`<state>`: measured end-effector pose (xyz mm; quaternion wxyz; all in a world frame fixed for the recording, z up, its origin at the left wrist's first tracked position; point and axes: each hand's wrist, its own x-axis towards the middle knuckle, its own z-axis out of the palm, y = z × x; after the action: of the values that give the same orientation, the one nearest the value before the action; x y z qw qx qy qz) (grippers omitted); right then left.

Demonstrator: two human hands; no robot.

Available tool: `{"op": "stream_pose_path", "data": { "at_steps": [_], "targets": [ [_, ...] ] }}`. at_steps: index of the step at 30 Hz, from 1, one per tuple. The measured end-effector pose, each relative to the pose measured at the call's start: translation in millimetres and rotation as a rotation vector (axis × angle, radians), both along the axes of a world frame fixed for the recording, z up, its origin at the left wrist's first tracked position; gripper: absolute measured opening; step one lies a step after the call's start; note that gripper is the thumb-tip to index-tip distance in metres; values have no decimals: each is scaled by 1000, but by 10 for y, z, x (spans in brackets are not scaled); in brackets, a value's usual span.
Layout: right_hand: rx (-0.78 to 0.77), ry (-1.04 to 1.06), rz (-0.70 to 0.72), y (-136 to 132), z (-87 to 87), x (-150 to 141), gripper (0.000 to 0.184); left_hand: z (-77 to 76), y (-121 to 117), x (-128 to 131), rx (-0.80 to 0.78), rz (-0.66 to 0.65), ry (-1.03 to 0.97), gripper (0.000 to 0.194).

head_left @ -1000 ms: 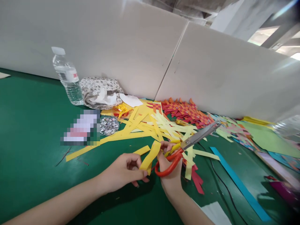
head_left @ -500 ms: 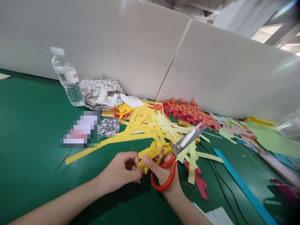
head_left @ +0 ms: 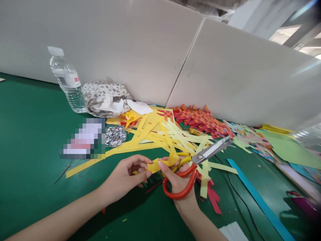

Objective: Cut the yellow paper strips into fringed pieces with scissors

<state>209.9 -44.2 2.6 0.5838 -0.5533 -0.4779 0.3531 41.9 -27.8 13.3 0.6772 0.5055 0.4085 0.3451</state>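
Observation:
My left hand (head_left: 126, 177) is closed, pinching one end of a folded yellow paper strip (head_left: 153, 166) between thumb and fingers. The strip's other end curls up beside my right hand (head_left: 182, 185), whose thumb presses on it. My right hand also carries a pair of scissors (head_left: 212, 150) with red and yellow handles hooked about the hand. The metal blades are together and point up to the right, away from the strip. Some right-hand fingers are hidden behind the paper and handles. Both hands are above the green table (head_left: 32, 134).
Yellow paper strips (head_left: 147, 134) lie piled beyond my hands, with red-orange woven paper fish (head_left: 198, 118) behind. At left are a water bottle (head_left: 67, 80), a blurred phone-like object (head_left: 84, 139), googly eyes (head_left: 115, 135) and a patterned cloth pouch (head_left: 106, 90). A blue strip (head_left: 258, 197) lies right.
The yellow strip, looped upright before, is now flatter and stretched between my hands. My right hand and the scissors have shifted slightly right. The view has moved a little.

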Motion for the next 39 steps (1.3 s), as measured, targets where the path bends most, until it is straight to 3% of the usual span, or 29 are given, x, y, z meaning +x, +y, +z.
{"op": "stream_pose_path", "data": {
  "at_steps": [11, 20, 26, 39],
  "targets": [
    [-49, 156, 18, -34, 86, -93, 20, -59, 8, -14, 32, -38, 31, 18],
    [21, -6, -98, -1, 72, -31, 24, -70, 25, -23, -15, -16, -53, 19],
    [-22, -11, -136, -17, 86, -49, 29, -22, 33, -15, -78, 25, -55, 22],
    [32, -137, -160, -36, 131, -76, 26, -7, -7, 18, -136, 38, -60, 25]
  ]
}}
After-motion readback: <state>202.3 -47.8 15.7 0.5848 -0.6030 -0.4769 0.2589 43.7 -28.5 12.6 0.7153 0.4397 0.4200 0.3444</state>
